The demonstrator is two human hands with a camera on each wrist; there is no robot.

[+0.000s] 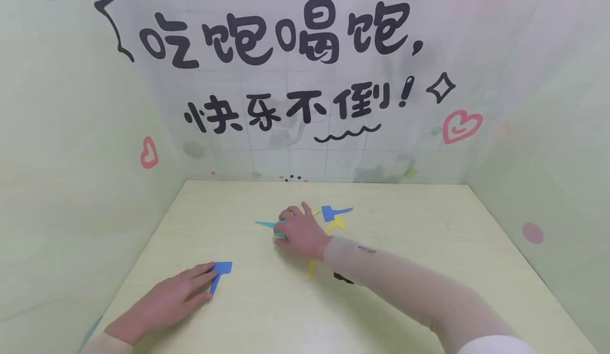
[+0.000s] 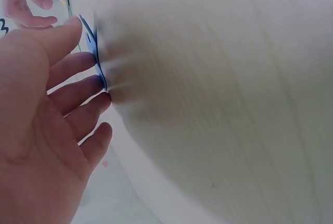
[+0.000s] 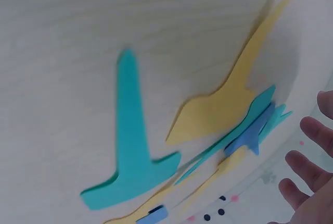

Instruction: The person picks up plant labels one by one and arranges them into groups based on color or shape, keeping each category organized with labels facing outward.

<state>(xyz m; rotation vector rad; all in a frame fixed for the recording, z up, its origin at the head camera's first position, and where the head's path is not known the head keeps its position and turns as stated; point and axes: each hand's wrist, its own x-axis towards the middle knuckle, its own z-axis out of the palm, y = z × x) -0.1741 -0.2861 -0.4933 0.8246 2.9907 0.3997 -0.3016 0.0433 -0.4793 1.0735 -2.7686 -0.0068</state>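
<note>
T-shaped plastic plant labels in blue, yellow and teal lie on the table. My left hand (image 1: 173, 296) rests with extended fingertips on a blue label (image 1: 223, 268) at the left front; the left wrist view shows the fingers along the edge of this blue label (image 2: 92, 44). Over the loose group farther back hovers my right hand (image 1: 301, 232), fingers spread and slightly bent. It partly hides a teal label (image 1: 264, 224). In the right wrist view, a teal label (image 3: 131, 130) and a yellow label (image 3: 213, 117) lie apart from the right fingers, beside several overlapping ones.
Right of the right hand lie another blue label (image 1: 329, 213) and a yellow label (image 1: 339, 222). A yellow stem (image 1: 311, 269) shows below that wrist. The pale wooden table (image 1: 405, 221) meets printed walls (image 1: 534, 132) at the back and both sides.
</note>
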